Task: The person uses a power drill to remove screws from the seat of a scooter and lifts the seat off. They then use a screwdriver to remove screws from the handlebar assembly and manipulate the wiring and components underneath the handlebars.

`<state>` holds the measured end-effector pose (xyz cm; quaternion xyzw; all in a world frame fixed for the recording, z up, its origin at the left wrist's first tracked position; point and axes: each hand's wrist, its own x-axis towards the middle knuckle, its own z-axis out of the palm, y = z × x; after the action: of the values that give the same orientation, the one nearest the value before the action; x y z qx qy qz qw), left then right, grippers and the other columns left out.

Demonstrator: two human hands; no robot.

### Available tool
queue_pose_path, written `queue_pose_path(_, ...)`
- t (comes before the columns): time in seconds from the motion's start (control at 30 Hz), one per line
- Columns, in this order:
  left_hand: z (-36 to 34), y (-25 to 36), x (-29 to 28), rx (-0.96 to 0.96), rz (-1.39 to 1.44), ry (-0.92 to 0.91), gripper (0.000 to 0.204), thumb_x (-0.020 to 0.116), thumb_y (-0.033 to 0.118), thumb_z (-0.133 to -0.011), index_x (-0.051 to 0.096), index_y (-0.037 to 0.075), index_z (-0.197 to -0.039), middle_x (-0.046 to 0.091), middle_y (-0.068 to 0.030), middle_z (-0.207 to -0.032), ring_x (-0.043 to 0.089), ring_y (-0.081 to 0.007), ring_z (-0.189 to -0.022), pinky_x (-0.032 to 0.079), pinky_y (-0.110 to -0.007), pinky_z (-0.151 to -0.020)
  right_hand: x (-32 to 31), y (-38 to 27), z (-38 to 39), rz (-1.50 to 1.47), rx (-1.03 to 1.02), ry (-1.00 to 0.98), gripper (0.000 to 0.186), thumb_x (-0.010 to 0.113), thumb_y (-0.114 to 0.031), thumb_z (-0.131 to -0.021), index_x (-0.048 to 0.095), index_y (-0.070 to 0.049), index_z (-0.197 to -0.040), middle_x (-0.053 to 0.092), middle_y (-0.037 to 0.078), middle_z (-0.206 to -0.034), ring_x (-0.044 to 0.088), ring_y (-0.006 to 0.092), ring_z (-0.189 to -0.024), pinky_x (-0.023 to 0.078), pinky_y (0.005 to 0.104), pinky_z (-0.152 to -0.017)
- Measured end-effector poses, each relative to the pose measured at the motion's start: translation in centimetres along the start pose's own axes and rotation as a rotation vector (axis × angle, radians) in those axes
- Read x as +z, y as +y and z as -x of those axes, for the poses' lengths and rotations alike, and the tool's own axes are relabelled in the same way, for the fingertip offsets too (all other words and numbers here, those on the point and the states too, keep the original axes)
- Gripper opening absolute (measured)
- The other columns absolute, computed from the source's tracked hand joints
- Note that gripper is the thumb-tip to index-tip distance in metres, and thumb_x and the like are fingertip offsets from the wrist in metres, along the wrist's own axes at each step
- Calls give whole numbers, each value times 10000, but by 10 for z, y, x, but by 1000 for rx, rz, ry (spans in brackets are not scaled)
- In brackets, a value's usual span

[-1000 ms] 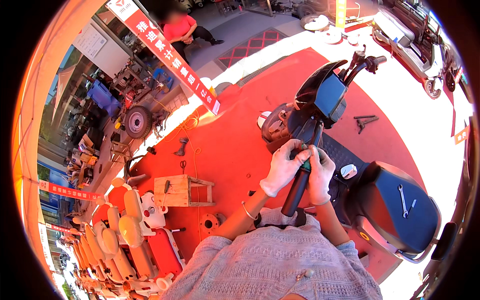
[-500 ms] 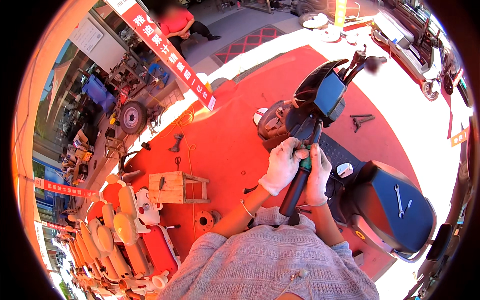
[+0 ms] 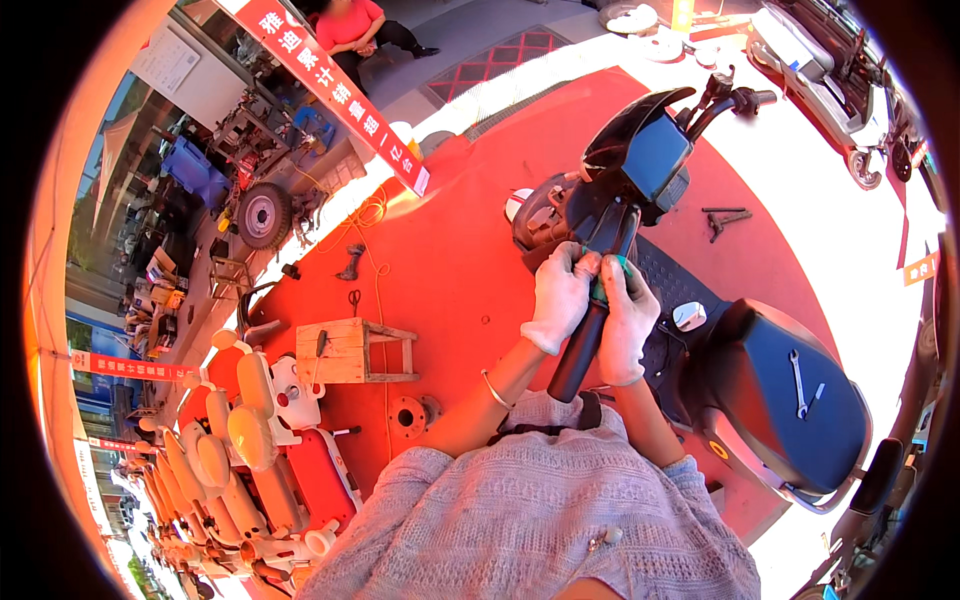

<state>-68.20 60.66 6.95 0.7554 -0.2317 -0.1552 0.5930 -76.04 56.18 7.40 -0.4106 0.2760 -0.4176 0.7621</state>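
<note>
A dark scooter stands before me, its near handlebar ending in a long black grip that points at my waist. Both hands wear pale, soiled gloves and meet just past this grip. My left hand is closed in a pinch on the bar's left side. On the other side my right hand is closed too, thumb and fingers pressed together. Between the fingertips shows a small green piece lying against the bar; its kind cannot be made out. The fingers partly cover it.
A wrench lies on the scooter's black seat. A wooden stool with a tool on top stands left on the red mat. Orange cord, scissors and a round metal flange lie about. Scooters line the lower left; a person sits far off.
Both hands have shifted slightly up and left in view, along with the handlebar. The fingertips have drawn closer together, and less of the green piece shows between them.
</note>
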Motion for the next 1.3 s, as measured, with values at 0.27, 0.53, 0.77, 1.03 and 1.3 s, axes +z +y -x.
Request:
queue_pose_path(0.27,0,7,-5,-61,-97,1,260,550,185,-928,601,-57,-1008,636,-88,-828,563,-114,-731,478,-284,-669,5,-13,8,-3,58,-24,215,622,-151,-893,664,46,-969,627,-8,-827,523,24,-731,443,180,-666)
queue_pose_path(0.53,5,15,-5,76,-91,136,266,631,233,-872,576,-27,-870,620,-100,-695,599,-144,-591,488,-302,-561,-28,-30,-17,363,44,-180,280,688,-223,-838,668,51,-888,629,1,-719,513,31,-661,420,201,-595)
queue_pose_path(0.77,21,13,-18,104,-5,149,251,621,239,-877,582,-9,-869,622,-76,-701,593,-128,-630,494,-304,-598,-34,-60,-40,570,96,-593,248,671,-223,-840,617,19,-842,539,-2,-644,462,55,-501,376,220,-465)
queue_pose_path(1.03,41,16,-6,570,-150,219,139,657,91,-759,537,42,-812,602,-109,-739,625,-282,-706,492,-350,-610,-30,-78,-20,483,93,-667,135,570,-124,-909,585,8,-886,504,-7,-686,369,16,-481,294,175,-429)
queue_pose_path(1.3,51,2,-32,563,-21,205,149,668,129,-750,572,45,-828,590,-93,-760,610,-284,-726,493,-364,-639,16,-64,-10,530,-146,-539,158,545,-122,-930,581,29,-958,510,26,-713,286,19,-489,277,184,-467)
